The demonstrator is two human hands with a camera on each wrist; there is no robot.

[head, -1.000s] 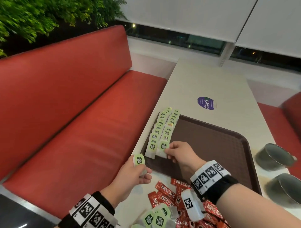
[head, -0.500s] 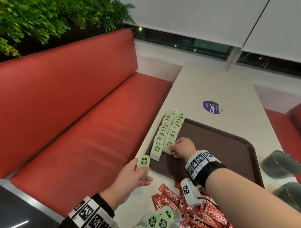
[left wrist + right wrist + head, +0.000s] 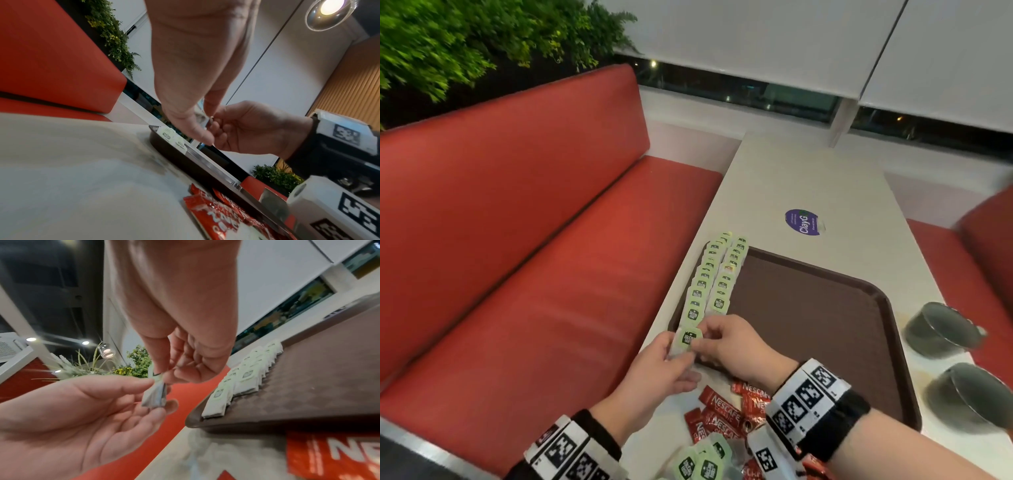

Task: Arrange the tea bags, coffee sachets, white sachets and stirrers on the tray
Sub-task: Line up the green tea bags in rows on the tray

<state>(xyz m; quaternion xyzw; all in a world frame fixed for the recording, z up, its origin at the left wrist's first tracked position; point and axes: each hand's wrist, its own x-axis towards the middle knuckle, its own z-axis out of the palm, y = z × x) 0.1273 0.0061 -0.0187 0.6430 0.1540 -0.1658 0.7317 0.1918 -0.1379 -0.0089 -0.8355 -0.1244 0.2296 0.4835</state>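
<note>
Head view: both hands (image 3: 736, 346) pinch one tea bag (image 3: 687, 339) beside tray (image 3: 893, 342).

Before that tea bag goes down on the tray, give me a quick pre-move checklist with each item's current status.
1. Tea bag held: ok, the left hand and right hand both pinch it.
2. Single bag in the pinch: cannot tell; the right wrist view shows layered edges.
3. Free tray floor at the near end of the tea bag rows: ok.
4. Rows tidy and overlapping: ok.
5. Coffee sachets off the tray: ok, they lie on the table.
6. Stirrers and white sachets located: cannot tell.
</note>
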